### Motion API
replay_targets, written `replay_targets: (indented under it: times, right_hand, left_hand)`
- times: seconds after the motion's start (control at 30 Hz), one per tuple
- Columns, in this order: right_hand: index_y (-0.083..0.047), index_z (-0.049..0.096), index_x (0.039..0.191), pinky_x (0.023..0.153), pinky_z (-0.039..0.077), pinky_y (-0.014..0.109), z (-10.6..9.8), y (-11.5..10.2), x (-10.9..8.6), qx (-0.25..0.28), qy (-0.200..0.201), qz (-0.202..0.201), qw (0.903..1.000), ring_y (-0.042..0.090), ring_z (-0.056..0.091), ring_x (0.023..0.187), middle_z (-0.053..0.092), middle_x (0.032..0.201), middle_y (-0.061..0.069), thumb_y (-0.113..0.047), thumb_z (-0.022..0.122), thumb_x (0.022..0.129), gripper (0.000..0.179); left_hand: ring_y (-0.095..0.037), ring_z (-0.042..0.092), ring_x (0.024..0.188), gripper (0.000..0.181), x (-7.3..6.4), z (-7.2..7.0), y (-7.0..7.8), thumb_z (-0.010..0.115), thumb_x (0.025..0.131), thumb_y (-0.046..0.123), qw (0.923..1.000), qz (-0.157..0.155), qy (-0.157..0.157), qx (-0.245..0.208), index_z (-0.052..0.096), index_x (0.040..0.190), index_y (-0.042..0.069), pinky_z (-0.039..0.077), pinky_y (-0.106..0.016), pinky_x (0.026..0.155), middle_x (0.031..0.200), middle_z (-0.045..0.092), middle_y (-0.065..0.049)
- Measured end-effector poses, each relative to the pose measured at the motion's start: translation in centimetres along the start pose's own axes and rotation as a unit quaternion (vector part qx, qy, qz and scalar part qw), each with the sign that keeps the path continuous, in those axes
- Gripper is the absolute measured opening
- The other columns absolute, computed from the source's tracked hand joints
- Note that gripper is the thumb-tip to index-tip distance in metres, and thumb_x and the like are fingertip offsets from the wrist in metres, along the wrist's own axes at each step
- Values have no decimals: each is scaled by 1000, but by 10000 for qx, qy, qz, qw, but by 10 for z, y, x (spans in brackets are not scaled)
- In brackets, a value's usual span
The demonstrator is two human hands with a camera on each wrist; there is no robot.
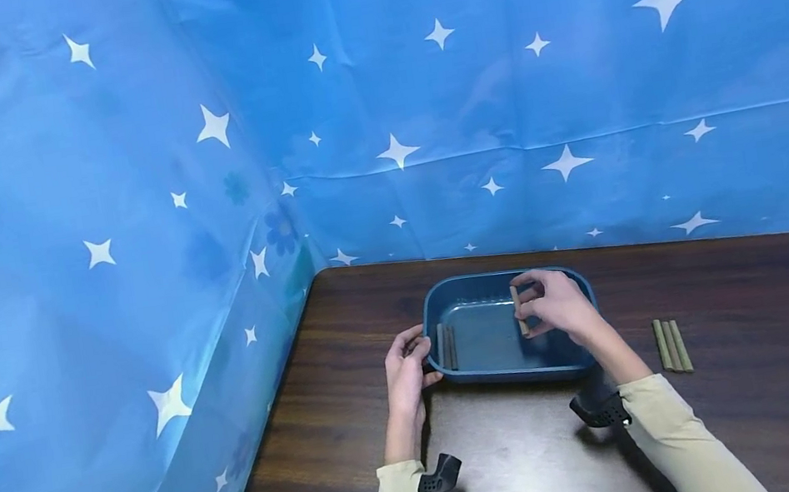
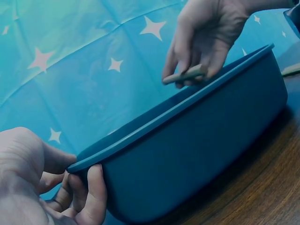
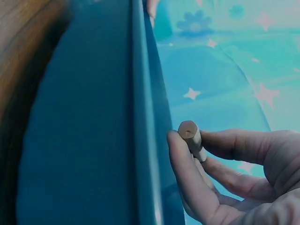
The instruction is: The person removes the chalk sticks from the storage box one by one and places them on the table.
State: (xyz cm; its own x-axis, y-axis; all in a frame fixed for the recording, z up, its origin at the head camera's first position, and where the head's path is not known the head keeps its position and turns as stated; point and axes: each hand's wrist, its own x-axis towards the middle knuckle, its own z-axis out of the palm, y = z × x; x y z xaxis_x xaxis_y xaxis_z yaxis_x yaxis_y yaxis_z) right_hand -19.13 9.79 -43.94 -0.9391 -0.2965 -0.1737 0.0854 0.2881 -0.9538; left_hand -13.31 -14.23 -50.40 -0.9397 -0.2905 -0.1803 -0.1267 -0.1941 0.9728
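Observation:
A blue plastic basin [image 1: 511, 375] with rounded corners stands on the table. At its left end, my left hand [image 1: 407, 368] grips the rim, fingers bent around the edge in the left wrist view. Over the basin's right half, my right hand [image 1: 558, 307] pinches a short tan stick [image 3: 191, 136] between thumb and fingers. That stick looks thin and straight, its blunt, faceted end turned to the right wrist camera. Inside the basin, dark sticks [image 1: 446, 346] lie side by side against the left wall.
To the right of the basin, three greenish sticks [image 1: 673, 345] lie together on the dark wooden table [image 1: 778, 335]. Behind the table and along its left side hangs a blue cloth [image 1: 495, 97] with white stars. Each wrist carries a black camera mount [image 1: 439, 476].

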Motion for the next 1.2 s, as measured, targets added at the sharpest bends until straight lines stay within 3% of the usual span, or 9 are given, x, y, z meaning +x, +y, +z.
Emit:
replay_targets:
  times: [0.3,0.83,1.2]
  right_hand:
    - [13,45,146,75,62,49,-31,5,-12,33,212,-54,9998,27,70,89,57,118,31,5,59,98,51]
    - [14,36,150,75,63,45,-79,27,-34,151,546,239,9981,20,70,86,51,128,35,3,59,99,57]
    - [14,33,152,77,63,44,-105,44,-51,87,569,142,9982,15,69,89,49,133,40,2,57,101,58]
  left_hand:
    - [-15,56,76,33,-1,1,0,59,99,4,9999,37,48,-131,60,130,-8,50,-18,49,100,56,-5]
    - [-14,57,77,33,0,1,-3,59,100,6,9999,-51,110,-84,60,132,-6,50,-19,49,102,57,-5]
    - [-14,58,77,33,0,3,-3,59,101,6,9998,-57,114,-166,60,131,-5,50,-19,49,103,57,-6]
